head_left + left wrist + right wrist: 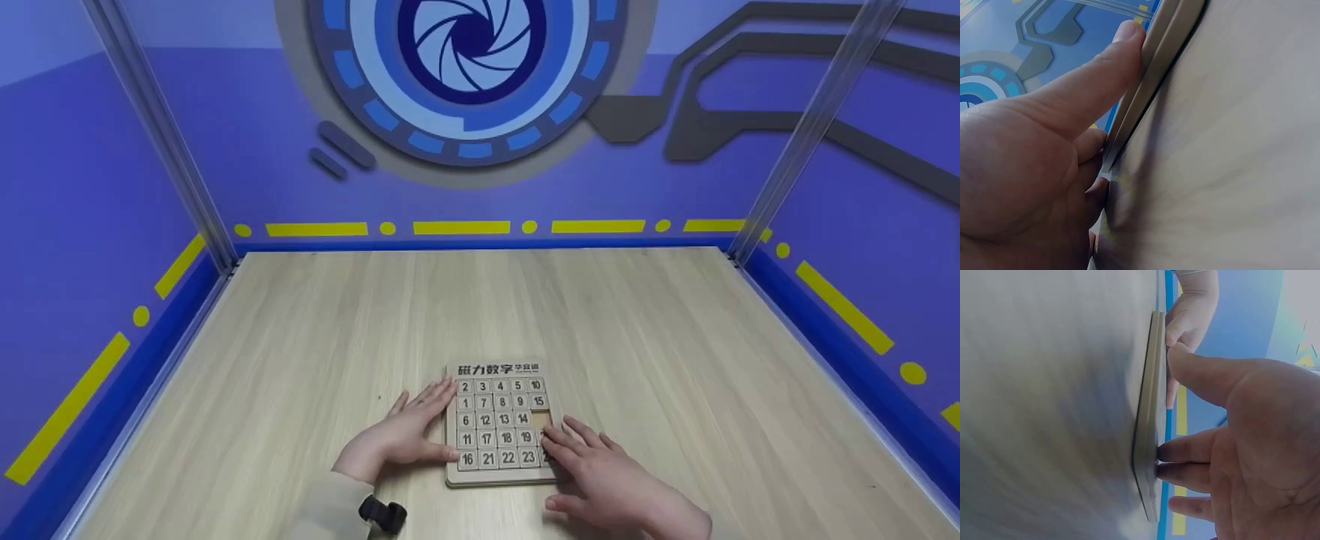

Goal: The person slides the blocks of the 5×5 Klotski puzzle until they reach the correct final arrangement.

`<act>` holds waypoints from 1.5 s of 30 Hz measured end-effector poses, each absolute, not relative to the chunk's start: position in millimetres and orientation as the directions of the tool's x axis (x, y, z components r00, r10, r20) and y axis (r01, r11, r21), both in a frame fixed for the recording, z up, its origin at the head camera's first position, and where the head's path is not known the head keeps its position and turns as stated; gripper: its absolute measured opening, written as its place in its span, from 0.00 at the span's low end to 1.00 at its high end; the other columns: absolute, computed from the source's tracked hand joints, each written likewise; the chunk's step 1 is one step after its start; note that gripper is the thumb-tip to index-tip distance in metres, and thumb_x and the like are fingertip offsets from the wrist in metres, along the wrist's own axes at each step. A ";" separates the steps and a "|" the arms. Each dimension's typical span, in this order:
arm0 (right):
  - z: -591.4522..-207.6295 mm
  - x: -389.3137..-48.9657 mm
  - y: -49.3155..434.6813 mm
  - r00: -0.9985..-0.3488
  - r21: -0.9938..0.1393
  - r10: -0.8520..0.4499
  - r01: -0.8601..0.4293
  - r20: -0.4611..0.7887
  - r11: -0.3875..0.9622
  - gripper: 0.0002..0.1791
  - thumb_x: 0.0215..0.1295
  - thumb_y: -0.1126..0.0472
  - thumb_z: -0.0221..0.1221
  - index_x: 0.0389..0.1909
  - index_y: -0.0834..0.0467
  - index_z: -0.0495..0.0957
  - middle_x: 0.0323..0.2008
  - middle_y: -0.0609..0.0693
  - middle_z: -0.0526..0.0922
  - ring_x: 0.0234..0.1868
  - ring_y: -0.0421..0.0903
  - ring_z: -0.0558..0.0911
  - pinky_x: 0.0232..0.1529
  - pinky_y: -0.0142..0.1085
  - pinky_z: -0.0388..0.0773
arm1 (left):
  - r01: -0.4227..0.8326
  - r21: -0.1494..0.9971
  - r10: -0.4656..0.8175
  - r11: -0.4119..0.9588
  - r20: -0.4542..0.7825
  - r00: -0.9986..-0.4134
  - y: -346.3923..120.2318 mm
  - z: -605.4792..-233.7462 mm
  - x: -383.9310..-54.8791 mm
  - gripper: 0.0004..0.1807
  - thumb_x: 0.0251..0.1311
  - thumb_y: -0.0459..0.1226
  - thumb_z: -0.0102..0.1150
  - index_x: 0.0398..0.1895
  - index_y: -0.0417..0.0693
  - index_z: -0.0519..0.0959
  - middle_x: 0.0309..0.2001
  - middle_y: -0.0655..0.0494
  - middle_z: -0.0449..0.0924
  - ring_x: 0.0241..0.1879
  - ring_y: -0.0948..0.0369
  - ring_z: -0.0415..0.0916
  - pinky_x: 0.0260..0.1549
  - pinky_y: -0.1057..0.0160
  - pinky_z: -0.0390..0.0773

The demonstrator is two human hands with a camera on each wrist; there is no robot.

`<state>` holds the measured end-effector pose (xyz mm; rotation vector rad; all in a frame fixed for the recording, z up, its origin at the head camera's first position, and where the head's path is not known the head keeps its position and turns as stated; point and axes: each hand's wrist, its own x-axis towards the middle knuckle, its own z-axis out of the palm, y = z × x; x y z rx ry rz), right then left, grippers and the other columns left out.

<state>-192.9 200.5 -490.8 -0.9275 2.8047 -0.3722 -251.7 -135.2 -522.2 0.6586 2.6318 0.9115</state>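
A wooden number sliding puzzle (pixel 495 475) lies flat on the table, dark lettering along its top. Its numbered tiles fill a grid, except for one bare slot (pixel 540 420) in the right column below tile 15 (pixel 538 401). Along the puzzle's left side rests my left hand (pixel 405 435), fingers extended at the upper edge, thumb on the frame near tile 16 (pixel 467 459). My right hand (pixel 604 480) touches the lower right column with its fingertips, which hide one tile and part of the corner tile. In the right wrist view, two straight fingers (pixel 1188 450) meet the puzzle's top face.
The wood-grain table (pixel 337 322) extends around the puzzle to blue printed walls (pixel 480 202) at the back and sides. Metal posts (pixel 169 150) stand at the back corners. A black band (pixel 382 514) is on the left wrist.
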 end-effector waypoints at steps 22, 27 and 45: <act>-504.3 -228.5 193.7 -0.838 -0.328 -0.537 -0.484 -0.092 0.811 0.52 0.66 0.31 0.59 0.80 0.59 0.57 0.82 0.55 0.55 0.83 0.62 0.50 0.74 0.76 0.50 | 0.321 0.631 0.498 0.706 -0.121 -0.859 -134.1 -521.6 -251.8 0.62 0.54 0.58 0.72 0.84 0.45 0.46 0.85 0.46 0.39 0.84 0.43 0.39 0.79 0.33 0.30; -503.6 -218.8 195.1 -0.834 -0.331 -0.543 -0.488 -0.096 0.808 0.53 0.66 0.30 0.58 0.80 0.58 0.56 0.83 0.54 0.55 0.83 0.63 0.50 0.74 0.76 0.50 | 0.322 0.632 0.499 0.705 -0.120 -0.858 -134.6 -521.8 -252.2 0.62 0.54 0.58 0.72 0.84 0.45 0.47 0.85 0.46 0.40 0.84 0.43 0.39 0.80 0.33 0.30; -494.1 -224.0 195.7 -0.852 -0.335 -0.518 -0.466 -0.082 0.819 0.50 0.66 0.33 0.60 0.80 0.57 0.57 0.82 0.54 0.55 0.83 0.64 0.50 0.73 0.76 0.50 | 0.328 0.627 0.498 0.707 -0.111 -0.860 -135.0 -523.2 -253.0 0.63 0.54 0.59 0.72 0.84 0.45 0.46 0.84 0.45 0.40 0.84 0.43 0.40 0.80 0.33 0.31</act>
